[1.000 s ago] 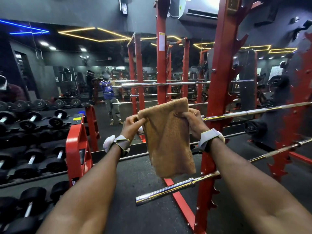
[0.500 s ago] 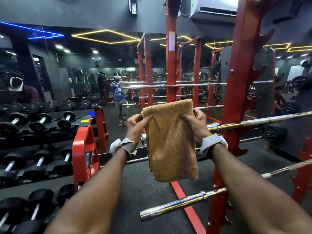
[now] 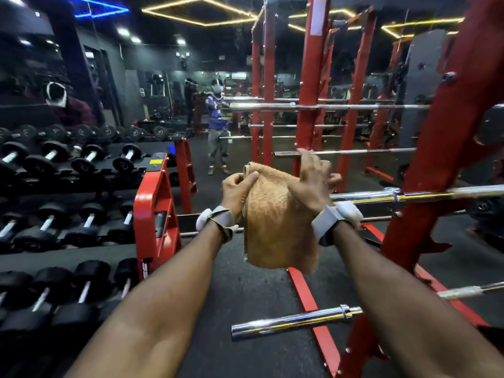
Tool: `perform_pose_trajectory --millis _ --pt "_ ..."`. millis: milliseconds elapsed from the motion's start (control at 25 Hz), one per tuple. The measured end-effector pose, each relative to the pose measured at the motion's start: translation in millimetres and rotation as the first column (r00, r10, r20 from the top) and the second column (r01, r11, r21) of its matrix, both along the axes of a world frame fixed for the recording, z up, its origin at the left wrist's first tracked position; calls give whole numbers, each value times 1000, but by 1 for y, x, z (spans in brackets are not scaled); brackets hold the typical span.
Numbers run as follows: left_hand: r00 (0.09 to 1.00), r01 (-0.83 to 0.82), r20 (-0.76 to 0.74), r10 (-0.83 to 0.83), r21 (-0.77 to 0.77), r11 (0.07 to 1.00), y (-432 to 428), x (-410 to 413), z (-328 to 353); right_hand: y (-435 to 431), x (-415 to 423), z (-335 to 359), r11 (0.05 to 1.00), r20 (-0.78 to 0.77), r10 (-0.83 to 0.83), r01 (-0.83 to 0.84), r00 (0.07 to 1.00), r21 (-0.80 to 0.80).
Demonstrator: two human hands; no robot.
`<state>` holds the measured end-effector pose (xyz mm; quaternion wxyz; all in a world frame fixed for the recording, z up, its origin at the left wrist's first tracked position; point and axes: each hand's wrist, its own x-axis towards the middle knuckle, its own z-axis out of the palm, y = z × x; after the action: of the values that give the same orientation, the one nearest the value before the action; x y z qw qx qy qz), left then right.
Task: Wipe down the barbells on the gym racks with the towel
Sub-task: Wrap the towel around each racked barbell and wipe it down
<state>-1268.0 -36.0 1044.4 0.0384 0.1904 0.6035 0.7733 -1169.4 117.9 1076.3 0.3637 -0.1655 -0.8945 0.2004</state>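
A tan towel hangs in front of me over the left end of a chrome barbell that rests on the red rack. My left hand pinches the towel's top left corner. My right hand lies on the towel's top right part, above the bar's sleeve, with the fingers loosened and lifted. A lower barbell sticks out near the floor, and another barbell sits higher up behind.
A dumbbell rack with red ends and several black dumbbells fills the left side. A mirror wall ahead reflects a person and red uprights. Red floor rails run under the rack.
The towel has come down from being held up flat to draping over the barbell's end. My right hand has shifted onto its top and its fingers have loosened. The view has moved closer.
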Motion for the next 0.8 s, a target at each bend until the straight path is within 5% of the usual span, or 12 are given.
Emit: perform_pose_trajectory --millis 120,240,280,440,680,800 --pt "980 153 115 -159 66 986 0 -4 1 -53 -9 -21 960 33 281 -281 959 -10" --pt "969 132 196 -150 100 986 -3 -5 8 -73 -10 -41 883 143 -6 -62 990 466" --pt "974 108 191 -126 102 989 -1 -5 7 -72 -8 -36 854 171 -22 -71 985 515" --pt "985 138 102 -140 30 990 11 -11 -2 -61 -16 -4 937 382 -7 -127 924 325" --pt "972 186 130 -197 93 978 16 -17 -8 -95 -14 -57 860 15 -128 104 992 500" --pt "964 185 170 -203 115 976 16 -17 -7 -85 -16 -34 846 154 -35 -53 988 531"
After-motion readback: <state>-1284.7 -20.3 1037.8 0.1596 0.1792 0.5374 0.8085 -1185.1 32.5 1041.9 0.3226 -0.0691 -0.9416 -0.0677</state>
